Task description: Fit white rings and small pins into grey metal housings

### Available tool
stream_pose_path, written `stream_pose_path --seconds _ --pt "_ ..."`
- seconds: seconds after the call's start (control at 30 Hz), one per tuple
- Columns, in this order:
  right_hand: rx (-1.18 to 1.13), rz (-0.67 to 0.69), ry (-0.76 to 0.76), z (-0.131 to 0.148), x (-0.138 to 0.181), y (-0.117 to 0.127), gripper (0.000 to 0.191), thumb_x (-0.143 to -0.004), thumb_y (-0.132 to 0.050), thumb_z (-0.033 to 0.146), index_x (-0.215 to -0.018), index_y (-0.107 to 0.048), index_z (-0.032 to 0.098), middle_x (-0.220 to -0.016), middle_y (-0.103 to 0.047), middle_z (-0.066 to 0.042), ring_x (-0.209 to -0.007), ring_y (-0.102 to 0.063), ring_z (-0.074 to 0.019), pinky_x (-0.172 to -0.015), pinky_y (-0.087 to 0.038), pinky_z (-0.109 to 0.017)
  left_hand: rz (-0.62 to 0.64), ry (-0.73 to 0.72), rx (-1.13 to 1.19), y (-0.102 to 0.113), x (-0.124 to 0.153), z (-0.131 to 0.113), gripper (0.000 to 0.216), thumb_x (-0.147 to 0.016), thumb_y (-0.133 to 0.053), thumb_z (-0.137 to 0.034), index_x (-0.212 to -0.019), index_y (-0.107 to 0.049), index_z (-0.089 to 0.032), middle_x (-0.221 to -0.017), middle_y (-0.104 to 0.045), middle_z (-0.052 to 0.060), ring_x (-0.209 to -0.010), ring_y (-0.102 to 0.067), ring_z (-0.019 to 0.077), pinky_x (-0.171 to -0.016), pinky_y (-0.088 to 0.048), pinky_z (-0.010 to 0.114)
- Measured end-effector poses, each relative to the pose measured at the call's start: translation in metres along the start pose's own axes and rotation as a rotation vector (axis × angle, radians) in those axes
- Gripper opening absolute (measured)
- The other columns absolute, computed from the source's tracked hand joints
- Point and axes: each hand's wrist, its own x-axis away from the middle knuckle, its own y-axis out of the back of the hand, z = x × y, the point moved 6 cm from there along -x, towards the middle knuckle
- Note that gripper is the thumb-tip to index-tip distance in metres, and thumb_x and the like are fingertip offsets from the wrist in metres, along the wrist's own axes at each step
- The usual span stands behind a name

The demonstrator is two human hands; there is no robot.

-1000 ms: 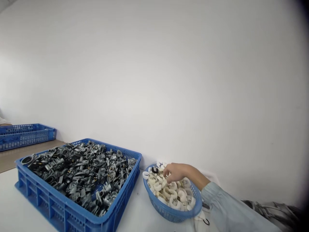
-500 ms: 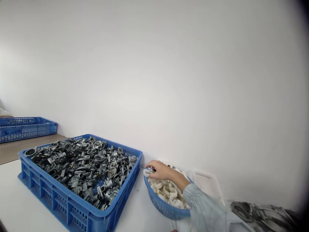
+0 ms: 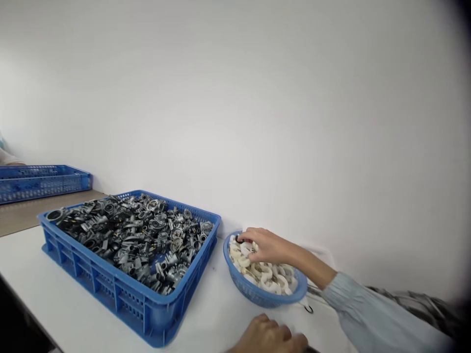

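Head view: round blue basket (image 3: 253,293) right of centre in the lower frame, on the white tabletop (image 3: 206,318); filled with curved white pieces (image 3: 267,280).
Right-hand grip (image 3: 263,245): over the basket's upper-left part; thumb and fingertips stand apart around a white piece. Cannot tell whether it is pinched or only lies beneath.
Left-hand grip (image 3: 270,338): bottom edge of the frame, below the basket; knuckles up, fingers curled, blurred. Cannot tell what is inside; a dark item shows at its right side.
Black piece (image 3: 239,239): among the white ones, by the right fingertips. Risk: picked up in place of a white piece, since it lies so close.
Basket fill: heaped near the rim; pieces look able to hook one another. Risk: lifting one could drag out a neighbour, which might drop onto the tabletop.
Basket stance: no hand seen steadying it. Risk: a sideways pull or forearm brush could make it slide or tip.
Blue crate (image 3: 154,311): left of the basket, a narrow strip of tabletop between; heaped with grey metal parts (image 3: 136,240). Risk: a dropped white piece could vanish among them.
Black loop (image 3: 309,309): below the basket's right end. Risk: snagged by the sleeve (image 3: 353,294) if the arm dips.
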Motion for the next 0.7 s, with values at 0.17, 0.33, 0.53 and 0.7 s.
stream_pose_path --seconds 0.17,0.33,0.53,0.7 --pt "-0.045 0.093 -0.083 -0.018 0.101 -0.007 0.051 -0.082 -0.068 0.027 -0.134 -0.070 0.026 -0.120 -0.069 -0.008 -0.109 -0.064 -0.0313 -0.092 -0.050 -0.038 -0.030 0.063 0.172 0.039 0.019 -0.012 0.071 -0.078 -0.084 -0.068 -0.129 -0.064 -0.023 -0.127 -0.069 0.010 -0.116 -0.068 0.0355 -0.101 -0.056 0.048" --pt "-0.231 0.079 -0.205 -0.025 0.181 -0.039 0.058 -0.086 -0.069 0.028 -0.144 -0.064 0.031 -0.118 -0.069 -0.005 -0.114 -0.064 -0.0290 -0.101 -0.050 -0.038 0.036 0.071 0.248 0.046 0.025 -0.016 0.058 -0.080 -0.087 -0.053 -0.126 -0.067 -0.024 -0.129 -0.069 0.007 -0.114 -0.068 0.0335 -0.102 -0.055 0.045" --pt "-0.339 0.020 -0.246 -0.019 0.205 -0.074 0.065 -0.086 -0.069 0.030 -0.150 -0.059 0.028 -0.120 -0.069 -0.006 -0.117 -0.063 -0.0278 -0.110 -0.048 -0.041 0.057 0.047 0.230 0.043 0.025 -0.017 0.055 -0.079 -0.089 -0.043 -0.125 -0.066 -0.024 -0.122 -0.072 0.005 -0.113 -0.068 0.0322 -0.099 -0.055 0.045" --pt "-0.333 0.035 -0.271 -0.025 0.199 -0.089 0.067 -0.083 -0.073 0.030 -0.149 -0.060 0.029 -0.120 -0.067 -0.006 -0.116 -0.062 -0.0289 -0.100 -0.051 -0.037 0.097 0.076 0.220 0.046 0.024 -0.014 0.054 -0.073 -0.095 -0.037 -0.118 -0.069 -0.022 -0.118 -0.074 0.005 -0.109 -0.070 0.0330 -0.097 -0.055 0.045"
